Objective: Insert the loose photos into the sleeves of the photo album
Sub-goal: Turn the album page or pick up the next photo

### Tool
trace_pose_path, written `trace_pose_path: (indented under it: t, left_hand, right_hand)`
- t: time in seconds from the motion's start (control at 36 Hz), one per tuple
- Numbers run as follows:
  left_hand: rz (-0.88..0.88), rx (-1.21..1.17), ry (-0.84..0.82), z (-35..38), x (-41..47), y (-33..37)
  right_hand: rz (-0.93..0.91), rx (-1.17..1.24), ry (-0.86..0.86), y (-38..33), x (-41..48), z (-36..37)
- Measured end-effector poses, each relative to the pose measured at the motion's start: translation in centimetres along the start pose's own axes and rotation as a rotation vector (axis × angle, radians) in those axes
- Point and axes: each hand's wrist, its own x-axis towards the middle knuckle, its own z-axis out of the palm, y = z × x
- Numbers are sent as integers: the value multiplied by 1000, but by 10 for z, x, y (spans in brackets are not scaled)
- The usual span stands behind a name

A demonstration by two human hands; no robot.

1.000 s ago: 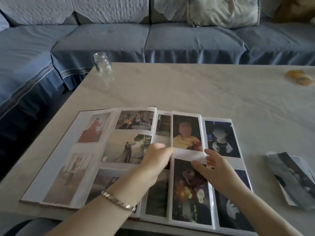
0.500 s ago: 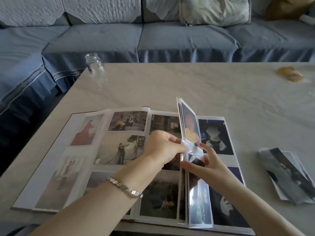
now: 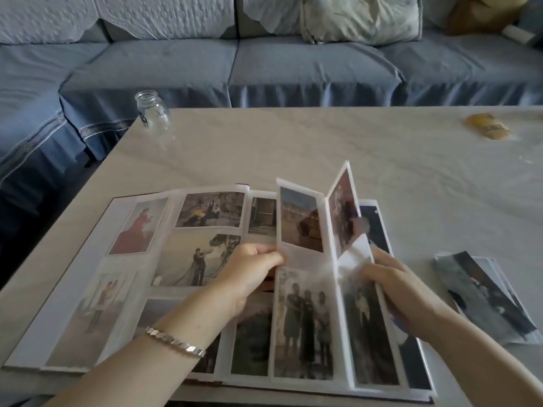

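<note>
**Leafing for an empty sleeve**

At the far left a glass jar [image 3: 153, 114] stands on the worktop [image 3: 293, 142] corner, well apart. The photo album [image 3: 44, 339] lies open, and every sleeve I can see is filled. The left hand [image 3: 249, 271] pinches a raised sleeve page [image 3: 302, 257] by its edge; the right hand [image 3: 396, 286] grips the next leaf. They're hunting an empty pocket, I'd say. The loose photos [image 3: 484, 298] lie stacked right of the album, untouched, to fetch next.

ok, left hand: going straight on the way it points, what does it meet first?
The raised album page, whose left edge the left hand pinches. Behind that, likely the second raised page; depth unclear.
</note>
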Motion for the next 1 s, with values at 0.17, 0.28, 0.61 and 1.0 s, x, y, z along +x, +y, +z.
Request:
trace_pose_path:
  t: [0.17, 0.28, 0.61, 1.0]
  left_hand:
    - [75, 136, -31, 6, 4, -6]
    - [85, 232, -18, 17, 7, -4]
    - [64, 316, 11, 32, 12, 1]
    - [25, 201, 92, 9, 6, 3]
  right_hand:
    - [-60, -421, 406, 14, -2, -35]
    - [-57, -852, 629, 31, -9, -66]
    - [200, -1536, 525, 69, -20, -87]
    - [-214, -1197, 842, 63, -31, -80]
